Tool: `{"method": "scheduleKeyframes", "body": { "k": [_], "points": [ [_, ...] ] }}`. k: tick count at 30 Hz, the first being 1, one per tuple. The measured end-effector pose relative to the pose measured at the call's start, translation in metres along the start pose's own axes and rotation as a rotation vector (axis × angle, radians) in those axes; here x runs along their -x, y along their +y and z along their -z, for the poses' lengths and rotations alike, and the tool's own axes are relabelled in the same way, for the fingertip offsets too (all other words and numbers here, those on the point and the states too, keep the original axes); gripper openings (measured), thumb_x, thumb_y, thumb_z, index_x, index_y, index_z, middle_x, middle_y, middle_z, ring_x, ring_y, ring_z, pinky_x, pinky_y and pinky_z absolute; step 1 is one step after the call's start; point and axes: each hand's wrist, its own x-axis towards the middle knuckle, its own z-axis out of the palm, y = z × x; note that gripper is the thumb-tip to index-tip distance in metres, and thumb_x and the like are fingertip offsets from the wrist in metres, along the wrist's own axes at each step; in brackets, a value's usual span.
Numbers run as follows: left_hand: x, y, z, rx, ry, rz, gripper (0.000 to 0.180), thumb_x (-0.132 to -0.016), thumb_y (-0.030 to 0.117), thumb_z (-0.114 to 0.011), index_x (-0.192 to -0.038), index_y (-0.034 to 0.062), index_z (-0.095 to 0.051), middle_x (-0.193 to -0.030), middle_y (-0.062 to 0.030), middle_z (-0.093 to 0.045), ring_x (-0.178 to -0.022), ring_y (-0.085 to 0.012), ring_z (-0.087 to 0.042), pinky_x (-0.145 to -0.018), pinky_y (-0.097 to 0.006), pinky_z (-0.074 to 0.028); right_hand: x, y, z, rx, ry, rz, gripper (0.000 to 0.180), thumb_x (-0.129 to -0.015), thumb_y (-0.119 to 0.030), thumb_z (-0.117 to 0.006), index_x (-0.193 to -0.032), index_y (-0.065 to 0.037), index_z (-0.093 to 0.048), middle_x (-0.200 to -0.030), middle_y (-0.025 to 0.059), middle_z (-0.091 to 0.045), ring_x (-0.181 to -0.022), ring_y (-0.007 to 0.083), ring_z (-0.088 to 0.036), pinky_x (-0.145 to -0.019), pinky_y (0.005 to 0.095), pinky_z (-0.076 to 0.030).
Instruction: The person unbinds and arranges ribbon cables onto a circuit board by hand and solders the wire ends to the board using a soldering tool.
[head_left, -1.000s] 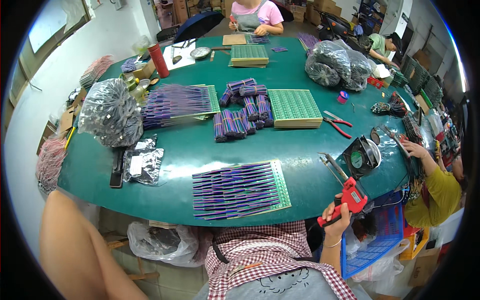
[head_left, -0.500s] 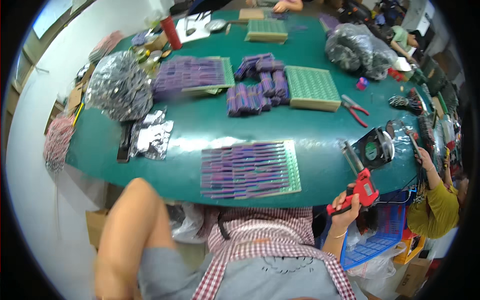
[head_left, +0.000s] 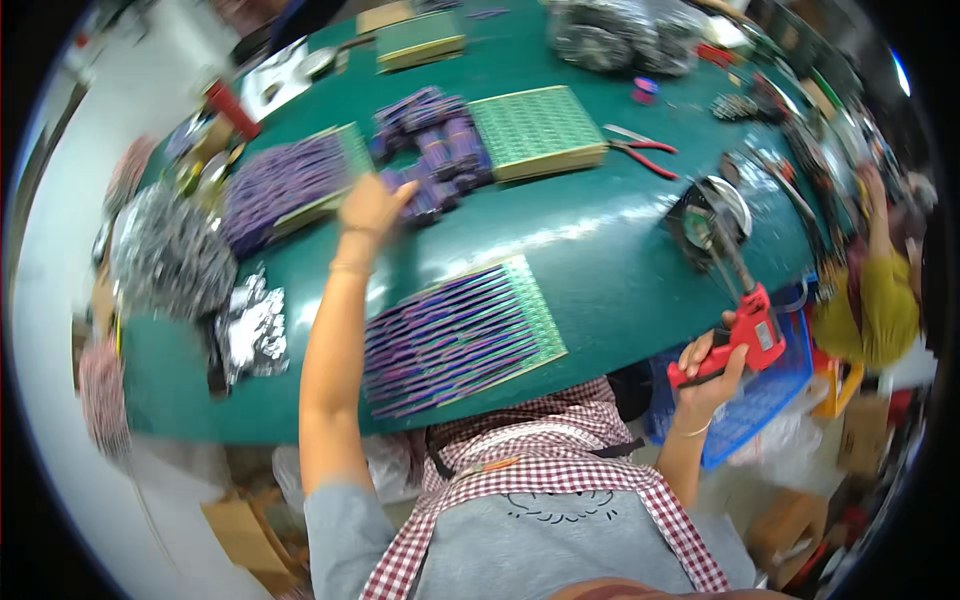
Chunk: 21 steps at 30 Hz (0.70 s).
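Step looks like reaching: left hand (head_left: pixel 369 204) beyond near wired board (head_left: pixel 540 310), close by wire bundles (head_left: pixel 440 150), also beyond board. Left grip blurry, can't tell. Right hand (head_left: pixel 712 388) wraps grip round red soldering gun (head_left: pixel 760 338), right of board. Next move likely needs gentle fingers.

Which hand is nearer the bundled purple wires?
Left. The left hand is right beside the purple wire bundles, at their near-left edge; blur hides any contact. The right hand, gripping the red gun-shaped tool, is far off to their near right.
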Motion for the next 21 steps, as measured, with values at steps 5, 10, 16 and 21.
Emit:
{"method": "scheduleKeyframes", "body": {
  "k": [5,10,16,21],
  "points": [
    [-0.029,-0.029,0.000,0.152,-0.165,0.033,0.056,-0.079,0.044,-0.070,-0.086,-0.0111,-0.072,-0.081,-0.0321,-0.070,-0.079,-0.0428,-0.073,-0.074,-0.049,-0.057,-0.062,-0.044,0.070,-0.024,0.307,-0.009,0.041,-0.105,-0.047,-0.051,-0.116,-0.007,-0.054,-0.070,0.0060,-0.056,-0.050,0.0100,-0.045,-0.050,0.0247,-0.040],
    [-0.005,-0.065,0.014,1.111,-0.369,0.297,0.037,-0.096,0.035,-0.057,-0.116,0.0049,-0.068,-0.097,-0.0006,-0.067,-0.089,-0.0108,-0.062,-0.069,-0.033,-0.050,-0.147,-0.029,0.172,-0.106,0.516,-0.249,0.034,-0.099,-0.039,-0.067,-0.119,-0.012,-0.059,-0.082,0.0117,-0.065,-0.055,0.0103,-0.051,-0.052,0.0235,-0.046],
    [0.073,-0.050,0.037,1.946,-0.503,0.249,0.056,-0.105,0.047,-0.048,-0.145,0.0077,-0.047,-0.105,-0.0052,-0.064,-0.088,-0.0169,-0.063,-0.078,-0.036,-0.056,-0.257,0.011,0.252,-0.026,0.501,-0.439,0.046,-0.095,-0.040,-0.072,-0.131,-0.014,-0.057,-0.092,0.0214,-0.068,-0.063,0.0191,-0.063,-0.057,0.0269,-0.056],
    [0.121,-0.014,0.032,2.042,-0.655,0.178,0.050,-0.104,0.035,-0.058,-0.144,0.0078,-0.046,-0.086,-0.0007,-0.054,-0.066,-0.0079,-0.049,-0.057,-0.024,-0.041,-0.288,0.024,0.260,0.310,0.462,-0.583,0.055,-0.095,-0.056,-0.064,-0.131,-0.014,-0.055,-0.093,0.0197,-0.069,-0.067,0.0223,-0.065,-0.060,0.0347,-0.057]
  ]
}}
